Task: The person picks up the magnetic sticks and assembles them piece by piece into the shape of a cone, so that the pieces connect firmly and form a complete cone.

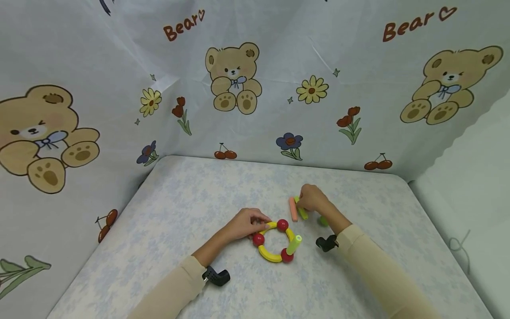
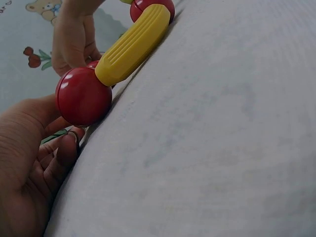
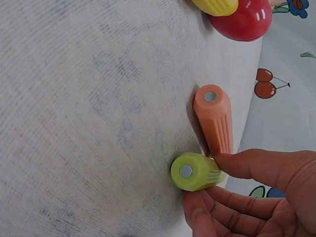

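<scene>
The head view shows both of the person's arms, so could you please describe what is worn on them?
The left sleeve and right sleeve are plain pale beige, ending short of the wrists. A small black angular unit sits beside each cuff: the left unit has tiny dots on its face; the right unit looks similar. The left hand and right hand are ungloved.

Soft, even light fills the head view; the worktop (image 1: 223, 186) looks pale and bright out to its far corners, with a faint shadow under the right sleeve (image 1: 382, 270). The bear (image 1: 48, 137) past the worktop's left edge looks stretched. Both wrist views are dimmer and greyer: glints mark the red ball (image 2: 81, 94), the worktop blurs in the left one, and a weak shadow edges the orange stick (image 3: 213, 118).
</scene>
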`<state>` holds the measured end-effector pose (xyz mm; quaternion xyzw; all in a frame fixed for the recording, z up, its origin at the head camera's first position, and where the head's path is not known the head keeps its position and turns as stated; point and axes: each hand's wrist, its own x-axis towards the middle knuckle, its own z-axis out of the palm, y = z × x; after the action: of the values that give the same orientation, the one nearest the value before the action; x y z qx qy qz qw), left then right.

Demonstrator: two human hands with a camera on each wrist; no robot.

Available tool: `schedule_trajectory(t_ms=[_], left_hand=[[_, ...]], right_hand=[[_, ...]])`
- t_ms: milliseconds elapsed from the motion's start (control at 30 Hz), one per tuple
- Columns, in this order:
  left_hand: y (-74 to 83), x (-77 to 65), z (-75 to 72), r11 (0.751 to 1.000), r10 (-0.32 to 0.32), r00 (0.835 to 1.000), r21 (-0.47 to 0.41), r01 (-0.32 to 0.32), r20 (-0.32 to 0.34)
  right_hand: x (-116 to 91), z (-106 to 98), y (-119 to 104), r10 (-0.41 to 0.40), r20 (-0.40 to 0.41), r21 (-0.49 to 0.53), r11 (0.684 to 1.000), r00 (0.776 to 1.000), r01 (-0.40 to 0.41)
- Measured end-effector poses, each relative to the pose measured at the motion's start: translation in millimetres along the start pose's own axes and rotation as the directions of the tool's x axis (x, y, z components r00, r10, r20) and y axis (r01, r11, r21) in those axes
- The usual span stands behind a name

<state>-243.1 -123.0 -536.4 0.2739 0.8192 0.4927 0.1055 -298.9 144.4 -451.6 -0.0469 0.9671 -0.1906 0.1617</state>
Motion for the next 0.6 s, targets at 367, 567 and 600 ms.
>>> schedule_trajectory(t_ms=[367,567,600], left_hand=[[-0.3,1.3,0.3,1.000,-0.001,1.000,-0.009,0.001,0.002],[0.8,0.2,0.2,1.000,-0.005,1.000,-0.002,0.005,0.004],[1.1,0.1,0.0,1.000,-0.004,1.000,0.000,0.004,0.003]], right_hand=[[-10.7,-3.0,3.2,-0.046,-0.064,0.044,0.998,0.997,0.049],[-20.1,-10.3,5.7,-0.137,-0.092,0.122,0.982,0.986,0.147],[-21.2,-10.6,6.1,-0.145,-0.092,0.137,0.978,0.985,0.157]])
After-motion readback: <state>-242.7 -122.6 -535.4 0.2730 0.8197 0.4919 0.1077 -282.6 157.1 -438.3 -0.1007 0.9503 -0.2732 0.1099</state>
